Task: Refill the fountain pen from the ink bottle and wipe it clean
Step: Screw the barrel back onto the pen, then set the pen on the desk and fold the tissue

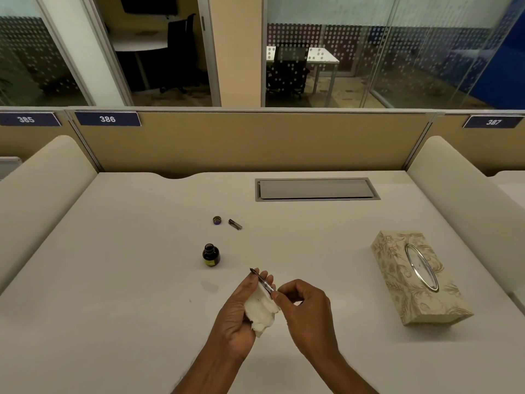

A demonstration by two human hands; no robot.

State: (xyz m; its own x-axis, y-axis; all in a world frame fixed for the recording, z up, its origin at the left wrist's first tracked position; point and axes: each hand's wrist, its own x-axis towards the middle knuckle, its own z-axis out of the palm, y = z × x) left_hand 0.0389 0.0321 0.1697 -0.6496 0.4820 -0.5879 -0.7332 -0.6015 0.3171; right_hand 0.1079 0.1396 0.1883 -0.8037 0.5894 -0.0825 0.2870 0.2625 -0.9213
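Observation:
My left hand [237,311] holds a crumpled white tissue [262,311] in its palm. The fountain pen [262,282] lies across that tissue, nib pointing up and to the left, past my fingertips. My right hand [305,305] pinches the pen's rear end with thumb and forefinger. The small dark ink bottle [211,255] stands uncapped on the white desk [127,280], a short way up and left of my hands. Its round cap [217,220] lies farther back, and a short dark pen part [235,224] rests just right of the cap.
A patterned tissue box [420,277] with an oval opening sits at the right. A grey cable hatch [316,189] is set into the desk at the back. Padded dividers rise on both sides, and a tan partition closes the far edge. A faint smudge [209,286] marks the desk.

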